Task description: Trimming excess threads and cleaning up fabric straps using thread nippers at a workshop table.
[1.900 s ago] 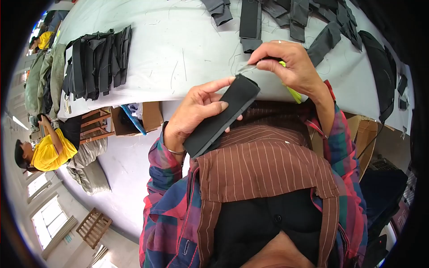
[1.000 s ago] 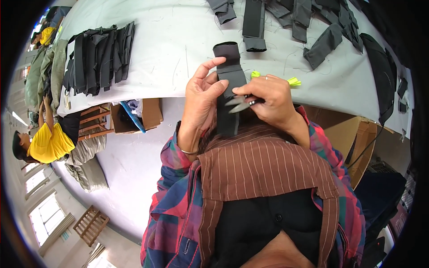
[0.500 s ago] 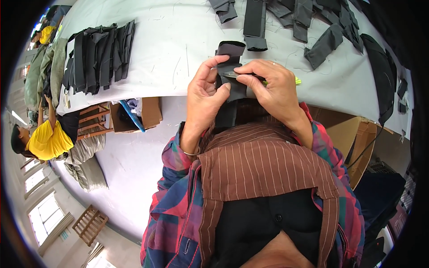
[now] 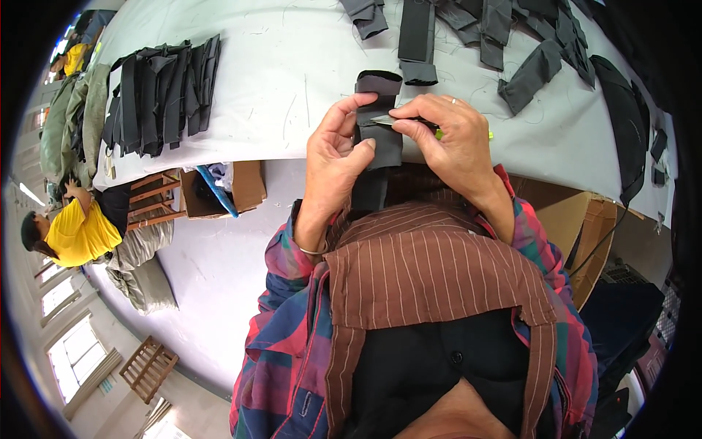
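We see the strip [image 4: 384, 146] between both hands: the left hand [image 4: 336, 150] grips its left edge, and the right hand [image 4: 455, 143] pinches the snips [image 4: 382, 120] over its face. Farther off, we find more strips [image 4: 417, 33] on the table [image 4: 270, 95].

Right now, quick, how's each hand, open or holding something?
Left hand: closed, holding a dark cloth strip.
Right hand: closed, holding small scissors.
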The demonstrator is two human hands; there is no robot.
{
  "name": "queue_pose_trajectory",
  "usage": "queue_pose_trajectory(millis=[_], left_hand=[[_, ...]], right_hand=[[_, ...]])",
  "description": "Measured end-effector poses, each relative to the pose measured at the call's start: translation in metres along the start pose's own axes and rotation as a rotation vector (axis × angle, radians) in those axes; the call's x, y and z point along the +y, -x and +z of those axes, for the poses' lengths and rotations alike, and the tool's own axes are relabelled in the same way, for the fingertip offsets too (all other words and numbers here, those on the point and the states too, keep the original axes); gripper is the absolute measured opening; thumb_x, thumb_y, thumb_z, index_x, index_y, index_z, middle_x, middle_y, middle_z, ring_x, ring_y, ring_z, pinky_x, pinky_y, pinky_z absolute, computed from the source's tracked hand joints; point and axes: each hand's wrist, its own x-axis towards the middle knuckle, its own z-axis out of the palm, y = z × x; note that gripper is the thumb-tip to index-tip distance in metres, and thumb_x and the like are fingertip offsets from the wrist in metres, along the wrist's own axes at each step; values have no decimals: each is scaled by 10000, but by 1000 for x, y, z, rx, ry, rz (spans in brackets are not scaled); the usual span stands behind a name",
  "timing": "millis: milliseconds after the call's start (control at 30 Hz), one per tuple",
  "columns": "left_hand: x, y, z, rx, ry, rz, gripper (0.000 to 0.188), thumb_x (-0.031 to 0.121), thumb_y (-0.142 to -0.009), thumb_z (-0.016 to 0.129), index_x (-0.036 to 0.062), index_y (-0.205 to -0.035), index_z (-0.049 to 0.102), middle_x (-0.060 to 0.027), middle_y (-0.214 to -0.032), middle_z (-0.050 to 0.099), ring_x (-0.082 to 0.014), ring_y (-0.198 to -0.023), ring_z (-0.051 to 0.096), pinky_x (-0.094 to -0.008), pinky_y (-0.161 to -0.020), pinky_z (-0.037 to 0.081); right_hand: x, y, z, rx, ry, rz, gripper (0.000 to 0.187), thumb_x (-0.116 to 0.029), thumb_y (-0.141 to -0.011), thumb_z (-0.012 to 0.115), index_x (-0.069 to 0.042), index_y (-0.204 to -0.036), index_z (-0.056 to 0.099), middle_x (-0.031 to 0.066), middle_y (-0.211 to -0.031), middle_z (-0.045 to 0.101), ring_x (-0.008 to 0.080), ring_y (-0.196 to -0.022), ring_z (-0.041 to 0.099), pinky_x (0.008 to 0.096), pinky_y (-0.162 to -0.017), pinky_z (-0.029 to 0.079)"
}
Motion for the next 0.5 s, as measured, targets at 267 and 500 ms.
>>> queue_pose_trajectory(millis=[267, 500], left_hand=[[2, 0, -1, -22, 2, -20, 524, -130, -741, 481, -32, -1256, 499, -80, -1135, 587, -70, -969, 552, -183, -790, 436], [2, 0, 0, -46, 11, -11, 525, -127, -731, 472, -43, -1248, 499, -91, -1154, 586, -84, -999, 557, -198, -831, 445]], right_hand=[[5, -4, -2, -63, -55, -41, 117, -193, -742, 733, -124, -818, 677, 11, -700, 642, 216, -619, 552, 335, -595, 400], [4, -3, 0, -70, -94, -13, 104, -188, -745, 728, -126, -814, 682, 8, -688, 641, 213, -611, 544, 333, -596, 399]])
